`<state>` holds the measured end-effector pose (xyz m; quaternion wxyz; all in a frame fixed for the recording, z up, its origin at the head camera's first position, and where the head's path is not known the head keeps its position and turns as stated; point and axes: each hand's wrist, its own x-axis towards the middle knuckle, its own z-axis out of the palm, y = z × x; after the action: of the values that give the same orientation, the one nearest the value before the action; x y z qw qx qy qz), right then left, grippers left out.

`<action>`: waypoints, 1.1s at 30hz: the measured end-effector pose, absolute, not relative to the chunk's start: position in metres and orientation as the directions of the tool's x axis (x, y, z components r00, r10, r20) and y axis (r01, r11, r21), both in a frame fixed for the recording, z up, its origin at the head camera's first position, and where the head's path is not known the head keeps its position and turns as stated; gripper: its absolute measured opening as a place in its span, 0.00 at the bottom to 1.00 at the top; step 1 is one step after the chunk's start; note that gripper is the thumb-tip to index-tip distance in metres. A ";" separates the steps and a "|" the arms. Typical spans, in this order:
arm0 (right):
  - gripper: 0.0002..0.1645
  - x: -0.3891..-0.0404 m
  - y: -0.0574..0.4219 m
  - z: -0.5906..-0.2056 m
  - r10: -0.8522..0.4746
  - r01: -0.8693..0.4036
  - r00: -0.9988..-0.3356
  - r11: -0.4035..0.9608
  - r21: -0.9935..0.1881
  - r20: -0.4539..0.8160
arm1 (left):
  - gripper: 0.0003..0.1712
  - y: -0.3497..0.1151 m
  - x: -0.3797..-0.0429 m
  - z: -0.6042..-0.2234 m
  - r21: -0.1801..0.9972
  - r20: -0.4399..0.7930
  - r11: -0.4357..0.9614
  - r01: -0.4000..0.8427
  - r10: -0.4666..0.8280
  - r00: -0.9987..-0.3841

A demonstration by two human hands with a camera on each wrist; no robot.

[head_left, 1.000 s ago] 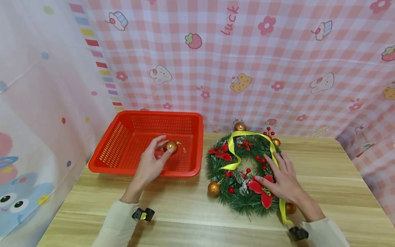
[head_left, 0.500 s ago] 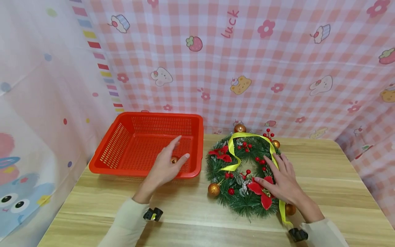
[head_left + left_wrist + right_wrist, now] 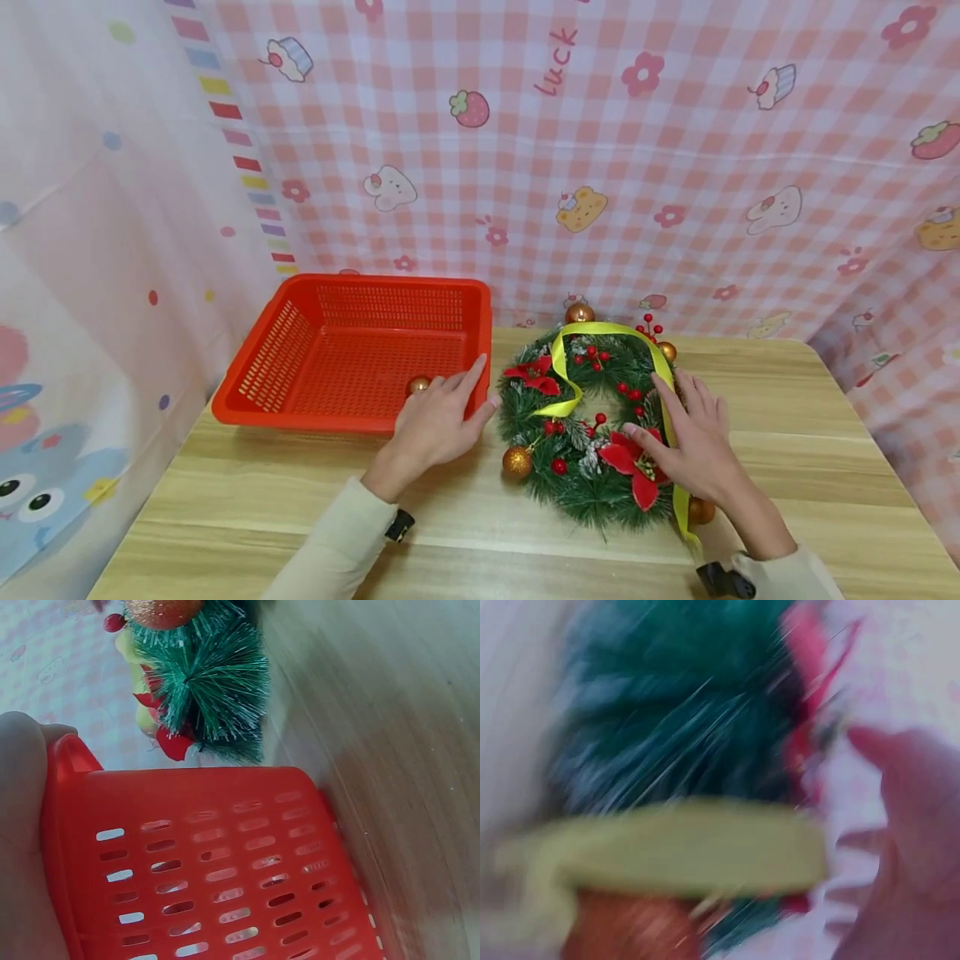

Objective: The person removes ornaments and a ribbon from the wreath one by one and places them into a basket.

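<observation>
Over the front right corner of the red plastic basket (image 3: 352,423), my left hand (image 3: 435,429) reaches with fingers extended and holds nothing that shows. Part of that hand (image 3: 26,847) lines the basket's rim in the left wrist view; I cannot tell whether it touches. A shiny gold Christmas bauble (image 3: 417,385) lies in the basket, partly hidden by the hand. My right hand (image 3: 697,442) is at the right side of the green Christmas wreath (image 3: 592,500), fingers spread near a yellow ribbon (image 3: 615,328) and a red poinsettia (image 3: 637,471).
More gold baubles sit around the wreath, one glittery bauble (image 3: 517,462) at its left and another bauble (image 3: 580,313) at the back. Red berries (image 3: 594,358) dot the greenery. A wooden table (image 3: 480,558) bears everything, with a checked cloth (image 3: 517,167) behind it.
My left hand has let go of the gold bauble inside the basket and moved right and toward me, to the basket's front right corner. The right hand stays by the wreath.
</observation>
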<state>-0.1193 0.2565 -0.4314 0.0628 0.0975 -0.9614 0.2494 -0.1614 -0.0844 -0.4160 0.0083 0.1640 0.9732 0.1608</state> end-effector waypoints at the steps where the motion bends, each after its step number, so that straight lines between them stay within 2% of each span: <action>1: 0.50 -0.115 0.253 -0.427 -0.129 -0.198 -0.976 0.857 -0.475 0.175 | 0.40 -0.084 -0.161 -0.416 0.309 0.033 0.896 0.319 0.325 -0.945; 4: 0.50 -0.104 0.236 -0.417 -0.037 -0.114 -0.986 0.861 -0.496 0.162 | 0.40 -0.084 -0.162 -0.417 0.281 0.038 0.901 0.331 0.334 -0.942; 7: 0.52 -0.097 0.216 -0.418 0.047 -0.002 -0.995 0.863 -0.506 0.085 | 0.40 -0.085 -0.162 -0.418 0.262 0.050 0.903 0.342 0.341 -0.939; 10: 0.56 -0.097 0.202 -0.424 0.110 0.093 -0.994 0.880 -0.465 0.010 | 0.40 -0.085 -0.163 -0.418 0.260 0.056 0.901 0.346 0.344 -0.937; 13: 0.56 -0.101 0.197 -0.431 0.141 0.136 -0.990 0.895 -0.424 -0.020 | 0.40 -0.085 -0.163 -0.418 0.261 0.059 0.900 0.349 0.346 -0.937; 33: 0.52 -0.121 0.230 -0.455 -0.041 -0.076 -0.995 0.912 -0.404 0.096 | 0.39 -0.084 -0.163 -0.419 0.255 0.102 0.893 0.370 0.356 -0.929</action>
<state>-0.1208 0.2297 -0.4551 0.0428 0.0299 -0.9767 0.2079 -0.1631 -0.0840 -0.4195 -0.0263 0.1865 0.9726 0.1363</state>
